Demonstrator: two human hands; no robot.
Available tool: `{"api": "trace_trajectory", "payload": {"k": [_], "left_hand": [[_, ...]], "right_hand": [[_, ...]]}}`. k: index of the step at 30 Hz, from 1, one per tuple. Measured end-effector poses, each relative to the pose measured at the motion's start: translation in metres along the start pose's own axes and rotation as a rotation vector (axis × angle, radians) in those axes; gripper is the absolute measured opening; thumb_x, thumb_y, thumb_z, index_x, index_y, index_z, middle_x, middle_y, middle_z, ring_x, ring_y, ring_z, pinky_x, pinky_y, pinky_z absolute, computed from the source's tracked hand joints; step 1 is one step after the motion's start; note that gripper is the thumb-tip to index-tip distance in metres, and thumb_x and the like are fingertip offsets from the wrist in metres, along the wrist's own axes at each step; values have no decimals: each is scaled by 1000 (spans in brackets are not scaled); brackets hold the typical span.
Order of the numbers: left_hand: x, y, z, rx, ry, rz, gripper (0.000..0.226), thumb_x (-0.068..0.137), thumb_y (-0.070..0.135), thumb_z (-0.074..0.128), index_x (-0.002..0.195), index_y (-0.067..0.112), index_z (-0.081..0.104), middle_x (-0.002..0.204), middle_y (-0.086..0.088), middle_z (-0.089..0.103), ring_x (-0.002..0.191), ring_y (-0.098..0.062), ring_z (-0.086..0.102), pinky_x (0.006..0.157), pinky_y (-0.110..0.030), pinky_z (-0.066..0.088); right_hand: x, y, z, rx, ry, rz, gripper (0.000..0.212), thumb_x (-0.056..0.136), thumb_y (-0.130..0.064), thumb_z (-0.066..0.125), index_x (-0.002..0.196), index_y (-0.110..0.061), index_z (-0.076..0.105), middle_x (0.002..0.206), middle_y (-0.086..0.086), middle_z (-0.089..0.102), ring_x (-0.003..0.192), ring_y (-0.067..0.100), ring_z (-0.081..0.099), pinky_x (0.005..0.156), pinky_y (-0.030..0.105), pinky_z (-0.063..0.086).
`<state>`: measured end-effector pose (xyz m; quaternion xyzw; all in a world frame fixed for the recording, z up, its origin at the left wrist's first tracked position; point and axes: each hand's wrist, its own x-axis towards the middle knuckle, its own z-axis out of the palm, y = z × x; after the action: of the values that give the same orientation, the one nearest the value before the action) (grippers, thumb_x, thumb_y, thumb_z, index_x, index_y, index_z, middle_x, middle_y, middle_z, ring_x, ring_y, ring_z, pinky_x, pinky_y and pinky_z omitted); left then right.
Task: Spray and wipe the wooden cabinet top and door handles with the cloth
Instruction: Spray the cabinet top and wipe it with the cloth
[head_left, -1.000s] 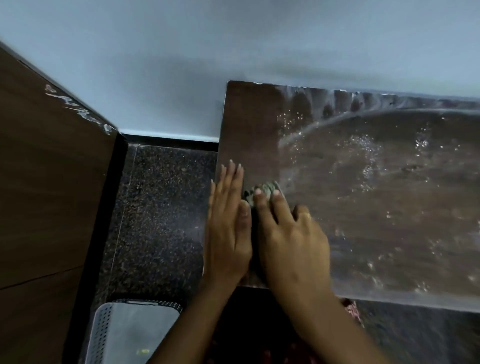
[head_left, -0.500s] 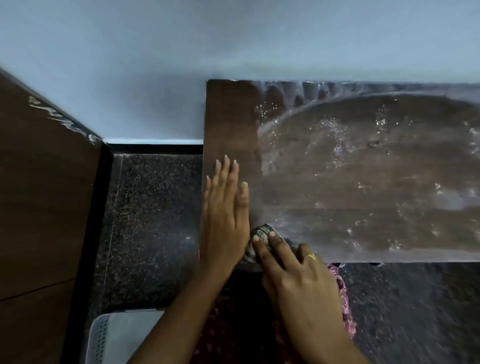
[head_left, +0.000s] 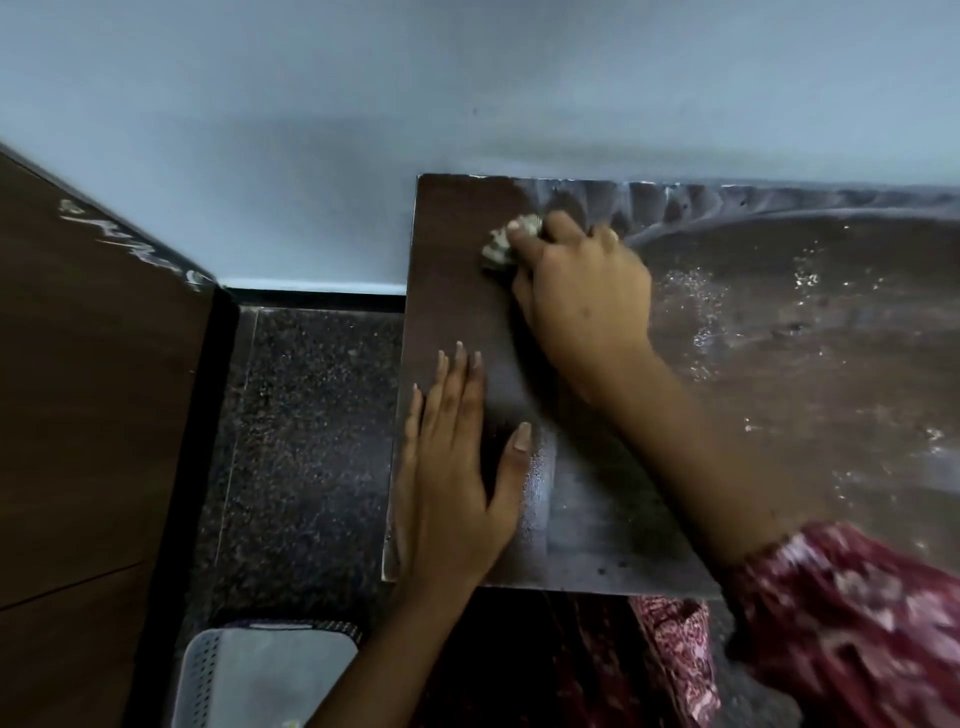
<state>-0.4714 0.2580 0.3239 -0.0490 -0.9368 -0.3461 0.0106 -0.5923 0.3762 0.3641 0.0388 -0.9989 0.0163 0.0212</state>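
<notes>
The dark wooden cabinet top (head_left: 779, 374) fills the right half of the view, streaked with wet spray and droplets. My right hand (head_left: 582, 296) presses a small bunched grey cloth (head_left: 506, 244) onto the top near its far left corner, close to the wall. My left hand (head_left: 457, 483) lies flat, fingers together and thumb out, on the near left edge of the top, holding nothing. The strip under the left hand looks darker and wiped. The door handles are out of sight.
A pale blue wall (head_left: 467, 93) runs behind the cabinet. A brown wooden panel (head_left: 88, 389) stands at the left. Speckled dark floor (head_left: 306, 441) lies between them. A white perforated basket (head_left: 260, 680) sits at the bottom left. My red patterned sleeve (head_left: 857, 613) is at lower right.
My right hand has slid the cloth from the near front edge up to the far left corner. The left hand stays flat on the left edge.
</notes>
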Motion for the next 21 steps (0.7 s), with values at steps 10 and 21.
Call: {"api": "trace_trajectory", "payload": {"k": [10, 21], "left_hand": [[1, -1, -1, 59, -29, -8, 55, 96, 34, 33, 145, 9, 35, 156, -4, 28, 146, -12, 16, 120, -37, 11], [0, -4, 2, -38, 52, 6, 55, 87, 12, 32, 141, 6, 42, 151, -6, 36, 144, -13, 22, 120, -33, 10]], "right_hand": [[46, 7, 3, -17, 39, 73, 30, 96, -16, 40, 122, -16, 55, 122, 8, 53, 105, 35, 54, 65, 33, 32], [-119, -20, -3, 20, -21, 84, 47, 71, -16, 75, 116, -11, 65, 101, 8, 68, 64, 30, 58, 48, 29, 44]]}}
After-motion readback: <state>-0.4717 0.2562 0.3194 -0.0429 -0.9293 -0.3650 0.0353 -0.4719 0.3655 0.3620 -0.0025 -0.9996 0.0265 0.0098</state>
